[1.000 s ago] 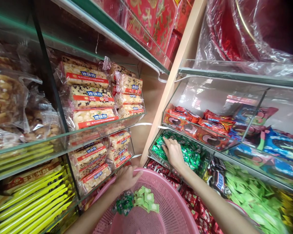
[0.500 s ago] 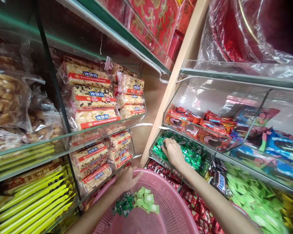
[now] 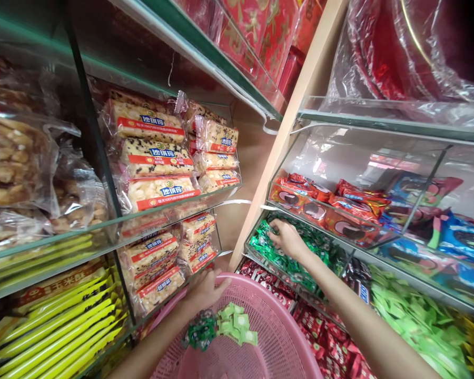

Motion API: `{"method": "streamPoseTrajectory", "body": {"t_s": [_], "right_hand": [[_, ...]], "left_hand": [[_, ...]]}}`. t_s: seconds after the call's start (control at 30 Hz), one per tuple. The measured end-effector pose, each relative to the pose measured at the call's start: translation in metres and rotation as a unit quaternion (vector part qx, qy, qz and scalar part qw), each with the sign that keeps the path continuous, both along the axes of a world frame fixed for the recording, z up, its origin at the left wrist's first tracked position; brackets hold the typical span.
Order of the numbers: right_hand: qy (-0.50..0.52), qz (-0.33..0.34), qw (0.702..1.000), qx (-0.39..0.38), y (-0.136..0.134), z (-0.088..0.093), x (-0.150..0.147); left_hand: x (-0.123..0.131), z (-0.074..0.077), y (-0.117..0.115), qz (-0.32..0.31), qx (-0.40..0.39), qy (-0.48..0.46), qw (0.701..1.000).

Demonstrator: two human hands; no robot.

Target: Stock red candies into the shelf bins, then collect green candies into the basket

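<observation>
A pink plastic basket with perforated sides is held at its far rim by my left hand, fingers over the edge and thumb spread along it. Inside lie a small heap of dark green wrapped candies and a pile of light green packets. My right hand reaches into a clear shelf bin of shiny green wrapped candies. Its fingers are curled, with the tips down among the candies at the bin's left side; wrappers partly hide what they grip.
Wrapped sachima bars fill the left shelves, beside yellow packets and bagged nut clusters. Red-wrapped snacks sit in the bin above my right hand. Light green packets lie lower right. A wooden post divides the shelves.
My right hand has shifted slightly to the right in view, its fingers more curled at the candies. The shelves have moved slightly right too. My left hand stays on the basket rim.
</observation>
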State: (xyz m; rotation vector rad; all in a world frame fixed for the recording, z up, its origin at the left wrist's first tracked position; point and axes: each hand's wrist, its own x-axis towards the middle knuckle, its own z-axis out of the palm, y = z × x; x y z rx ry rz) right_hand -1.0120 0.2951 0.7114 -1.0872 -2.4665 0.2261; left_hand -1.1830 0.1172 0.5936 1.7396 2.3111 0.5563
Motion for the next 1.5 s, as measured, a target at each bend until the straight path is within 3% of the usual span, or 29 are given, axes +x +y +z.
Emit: {"method": "streamPoseTrajectory", "body": {"t_s": [0.33,0.83,0.97,1.1,1.2,1.3,1.4,1.5], "right_hand": [[-0.069,-0.021,0.997,0.04,0.003,0.008,-0.009],[-0.022,-0.049,0.997,0.049,-0.008,0.005,-0.015],[0.049,-0.029,0.997,0.045,-0.03,0.016,-0.003],[0.1,0.095,0.99,0.011,-0.08,0.018,0.006],[0.077,0.222,0.968,-0.091,-0.113,-0.007,0.007],[0.024,0.27,0.944,-0.188,-0.126,-0.054,0.003],[-0.045,0.29,0.937,-0.189,-0.127,-0.099,-0.005],[-0.107,0.308,0.937,-0.129,-0.128,-0.122,-0.016]], "left_hand": [[0.0,0.001,0.001,0.009,-0.001,-0.021,1.0],[-0.004,0.001,0.002,-0.01,0.022,-0.011,1.0],[-0.004,0.004,0.003,-0.005,0.018,-0.023,1.0],[-0.005,0.002,0.008,0.002,-0.009,-0.048,0.999],[-0.006,-0.001,0.011,0.01,-0.026,-0.061,0.998],[-0.005,-0.003,0.01,0.008,-0.034,-0.073,0.997],[-0.003,-0.002,0.007,0.019,-0.039,-0.062,0.997],[0.001,-0.001,0.005,0.012,-0.042,-0.048,0.998]]}}
